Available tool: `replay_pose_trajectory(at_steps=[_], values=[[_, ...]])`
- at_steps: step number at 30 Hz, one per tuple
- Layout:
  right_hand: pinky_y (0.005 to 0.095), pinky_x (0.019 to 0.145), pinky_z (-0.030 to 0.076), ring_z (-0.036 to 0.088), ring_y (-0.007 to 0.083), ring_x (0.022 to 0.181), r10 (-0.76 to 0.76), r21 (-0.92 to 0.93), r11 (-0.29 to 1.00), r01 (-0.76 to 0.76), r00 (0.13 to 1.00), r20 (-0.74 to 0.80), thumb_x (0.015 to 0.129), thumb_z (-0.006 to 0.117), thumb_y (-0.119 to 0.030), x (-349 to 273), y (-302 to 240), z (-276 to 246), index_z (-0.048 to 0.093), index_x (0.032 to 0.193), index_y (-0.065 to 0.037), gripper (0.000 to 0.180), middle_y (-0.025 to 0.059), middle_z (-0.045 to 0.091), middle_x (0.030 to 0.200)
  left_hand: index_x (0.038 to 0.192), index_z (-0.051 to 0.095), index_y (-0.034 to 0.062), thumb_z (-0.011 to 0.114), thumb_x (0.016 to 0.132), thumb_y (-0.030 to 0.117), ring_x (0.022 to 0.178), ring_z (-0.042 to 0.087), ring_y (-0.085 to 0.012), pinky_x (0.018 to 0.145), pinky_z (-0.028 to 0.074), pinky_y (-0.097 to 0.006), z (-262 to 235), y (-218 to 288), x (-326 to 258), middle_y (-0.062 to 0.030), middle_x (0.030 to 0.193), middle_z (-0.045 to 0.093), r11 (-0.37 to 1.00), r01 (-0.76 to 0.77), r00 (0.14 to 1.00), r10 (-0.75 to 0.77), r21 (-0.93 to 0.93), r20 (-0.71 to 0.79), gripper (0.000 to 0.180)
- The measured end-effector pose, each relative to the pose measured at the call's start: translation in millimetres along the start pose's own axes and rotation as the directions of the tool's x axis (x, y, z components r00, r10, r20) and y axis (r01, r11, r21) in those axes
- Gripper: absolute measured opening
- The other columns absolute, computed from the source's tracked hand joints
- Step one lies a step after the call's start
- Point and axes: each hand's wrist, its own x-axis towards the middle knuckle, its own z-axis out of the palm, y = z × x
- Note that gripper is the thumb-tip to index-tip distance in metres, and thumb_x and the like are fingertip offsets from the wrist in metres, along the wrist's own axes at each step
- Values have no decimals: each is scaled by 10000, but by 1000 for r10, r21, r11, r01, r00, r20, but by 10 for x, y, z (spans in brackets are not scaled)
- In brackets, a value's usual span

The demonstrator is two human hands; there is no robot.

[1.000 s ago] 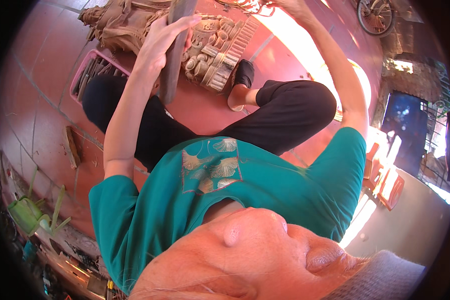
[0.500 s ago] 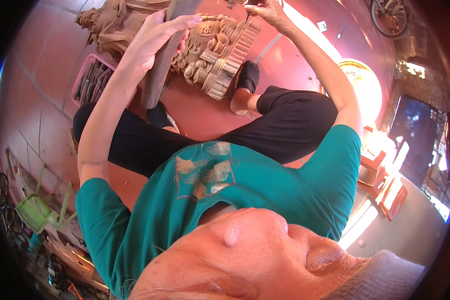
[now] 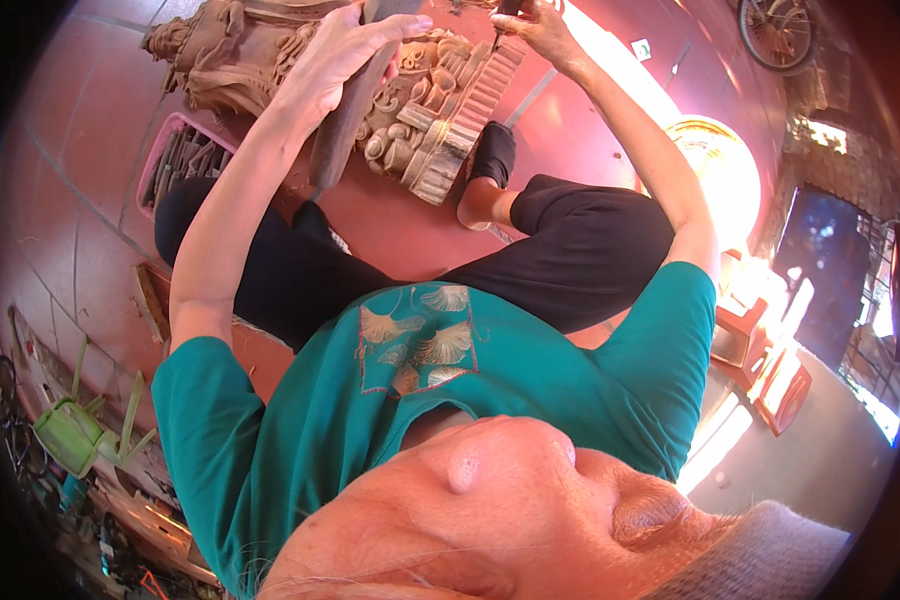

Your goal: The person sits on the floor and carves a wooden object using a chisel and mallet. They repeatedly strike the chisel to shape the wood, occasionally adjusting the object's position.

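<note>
Carved wooden statue (image 3: 440, 90) lies on the red tiled floor (image 3: 70, 130), running from beneath the left hand (image 3: 335, 60) across to just beside the right. The left hand is wrapped around a thick wooden mallet (image 3: 345, 130), while the right hand (image 3: 542, 35) is closed around a slim chisel (image 3: 508, 8) at the statue's ridged base, whether touching cannot be told. To the left hand's outer side sits a pink basket (image 3: 157, 150) of slender tools (image 3: 183, 158).

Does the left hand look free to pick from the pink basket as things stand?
Probably not: the left hand is holding a long wooden bar, though the pink basket sits open nearby.
</note>
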Motion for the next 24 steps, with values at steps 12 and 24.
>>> replay_pose_trajectory(at_steps=[12, 24], values=[[348, 851, 524, 623, 176, 952, -82, -59, 995, 83, 996, 27, 908, 714, -75, 33, 20, -1, 635, 1157, -19, 267, 40, 663, 1023, 1276, 643, 9, 744, 898, 294, 934, 676, -164, 836, 536, -318, 261, 408, 43, -81, 1021, 717, 958, -240, 971, 240, 159, 23, 485], [426, 892, 536, 627, 261, 1041, -14, -414, 910, 13, 1000, 1, 906, 763, -155, 62, -85, 55, 583, 1332, -21, 481, 130, 660, 1137, 1406, 560, 7, 739, 900, 270, 1154, 668, -263, 1006, 504, -403, 305, -92, 508, -188, 1234, 704, 907, -356, 933, 331, 223, 142, 597]])
